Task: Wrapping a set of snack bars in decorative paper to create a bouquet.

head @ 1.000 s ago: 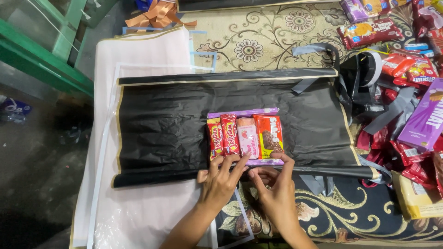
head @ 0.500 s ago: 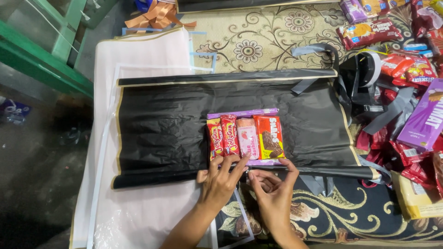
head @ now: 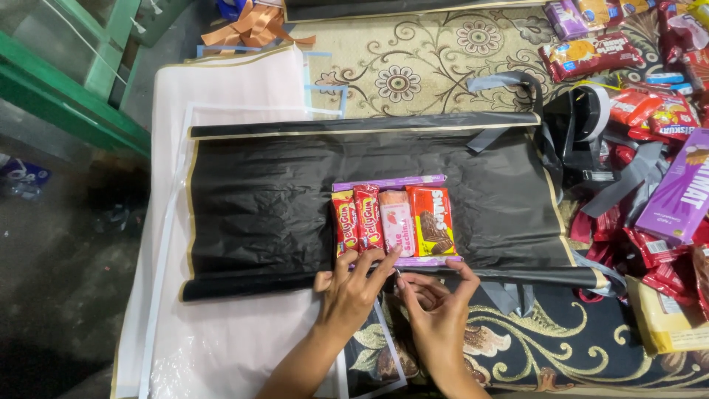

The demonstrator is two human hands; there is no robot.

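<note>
A black wrapping sheet [head: 258, 192] with a thin gold border lies spread flat, both long edges curled into rolls. At its middle sits a purple flat box [head: 388, 182] with several snack packets laid side by side on top: two red ones [head: 356, 220], a pink one [head: 397, 223] and an orange chocolate one [head: 431, 220]. My left hand [head: 351, 292] rests at the near edge of the box, fingers spread and touching the sheet's rolled edge. Beside it, my right hand [head: 437, 309] also touches that near edge, with thumb and forefinger pinched close together.
White sheets [head: 221, 96] lie under the black one on a patterned carpet [head: 413, 66]. At the right are a heap of red snack packets [head: 650, 244], a large purple box [head: 676, 196], a tape dispenser [head: 587, 114] and grey ribbon [head: 509, 81]. A green frame [head: 66, 89] stands at the left.
Both hands have stayed at the near edge of the box. My right hand has shifted slightly lower and its fingers have drawn together. The packets have not moved.
</note>
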